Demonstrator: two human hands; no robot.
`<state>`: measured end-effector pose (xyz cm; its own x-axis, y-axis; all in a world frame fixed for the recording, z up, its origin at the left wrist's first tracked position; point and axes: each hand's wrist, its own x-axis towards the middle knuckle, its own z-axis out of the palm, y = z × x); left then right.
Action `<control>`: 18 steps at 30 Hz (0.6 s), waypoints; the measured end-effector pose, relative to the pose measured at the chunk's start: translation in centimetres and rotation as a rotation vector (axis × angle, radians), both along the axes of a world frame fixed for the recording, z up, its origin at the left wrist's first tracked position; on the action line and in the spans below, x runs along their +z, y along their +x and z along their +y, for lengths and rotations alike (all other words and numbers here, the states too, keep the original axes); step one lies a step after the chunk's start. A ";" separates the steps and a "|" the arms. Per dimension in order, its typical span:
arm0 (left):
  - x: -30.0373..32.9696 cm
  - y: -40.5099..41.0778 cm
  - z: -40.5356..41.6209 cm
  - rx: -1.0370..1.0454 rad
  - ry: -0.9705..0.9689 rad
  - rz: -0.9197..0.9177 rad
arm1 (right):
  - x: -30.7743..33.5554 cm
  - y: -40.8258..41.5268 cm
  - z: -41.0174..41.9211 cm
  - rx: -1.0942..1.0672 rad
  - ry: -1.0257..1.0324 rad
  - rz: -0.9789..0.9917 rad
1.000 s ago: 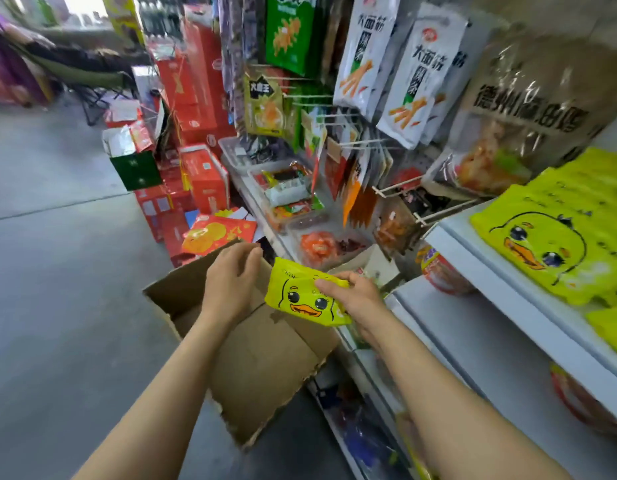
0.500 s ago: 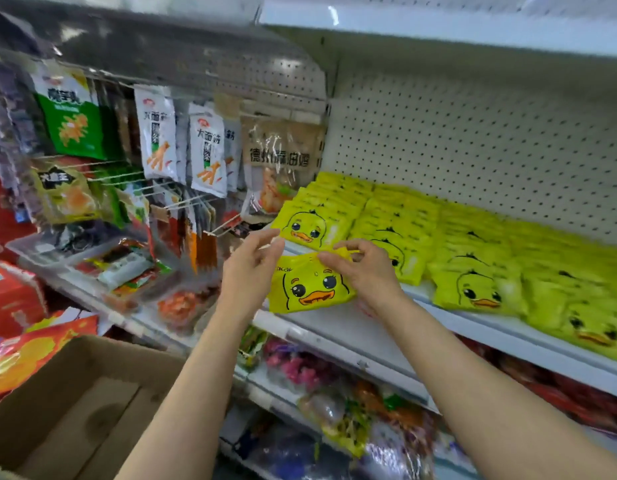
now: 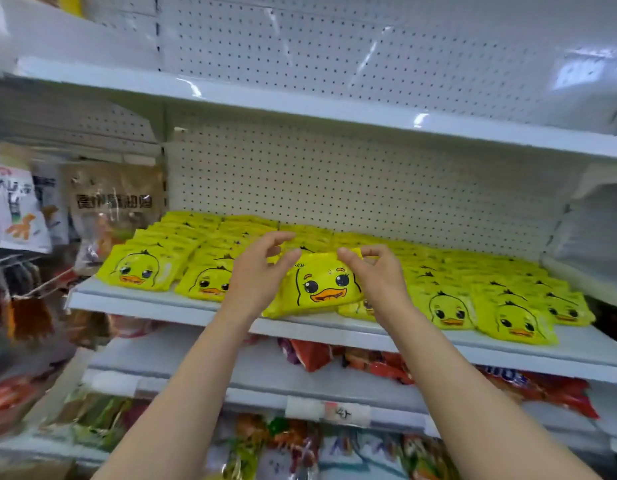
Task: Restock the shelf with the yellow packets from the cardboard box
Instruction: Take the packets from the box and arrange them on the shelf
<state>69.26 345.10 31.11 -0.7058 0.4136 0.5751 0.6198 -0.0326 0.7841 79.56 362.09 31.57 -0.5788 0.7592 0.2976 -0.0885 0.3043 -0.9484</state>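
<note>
I have one yellow packet [image 3: 319,284] at the front of the shelf [image 3: 334,329], its bottom edge resting on the board near the lip and its duck face tilted up toward me; my left hand [image 3: 257,271] is at its nine o'clock side, thumb and forefinger curved near the top left corner, though whether they truly pinch it or have just let go I cannot tell; my right hand [image 3: 376,273] is at three o'clock, thumb and forefinger closed to a narrow ring at the top right corner, seemingly nipping the sealed edge, the other fingers loosely curled.

Around it the rows of yellow packets [image 3: 449,306] lie overlapped like tiles, running from nine o'clock to three o'clock and back toward the pegboard wall [image 3: 334,181] at twelve; the cardboard box is out of view.

I judge the packet light and soft, a puffy film pouch that gives under the fingers; the film looks glossy, so likely slippery on its face and prone to sliding off its neighbours; the flat crimped seam along the top is the stiffest part and the best place to take hold, one corner in each hand, since squeezing the belly might crush whatever is inside; laid leaning on the packet behind it, it should stay put.

At nine o'clock hang other snack bags [image 3: 116,206]; at six o'clock the lower shelf [image 3: 196,358] holds red bags [image 3: 379,365].
</note>
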 end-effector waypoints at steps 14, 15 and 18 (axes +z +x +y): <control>0.5 18.2 28.3 -0.214 -0.020 0.036 | 0.7 20.8 24.5 -0.201 -0.045 0.185; 0.5 19.3 29.9 -0.222 -0.008 0.024 | 0.9 22.2 26.0 -0.207 -0.045 0.186; 0.3 22.5 34.3 -0.232 0.025 -0.016 | 1.3 25.9 30.4 -0.232 -0.051 0.188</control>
<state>91.73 379.42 31.39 -0.6028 0.5516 0.5766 0.5805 -0.1927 0.7911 105.45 392.46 32.89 -0.3266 0.8815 0.3410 -0.1974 0.2893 -0.9367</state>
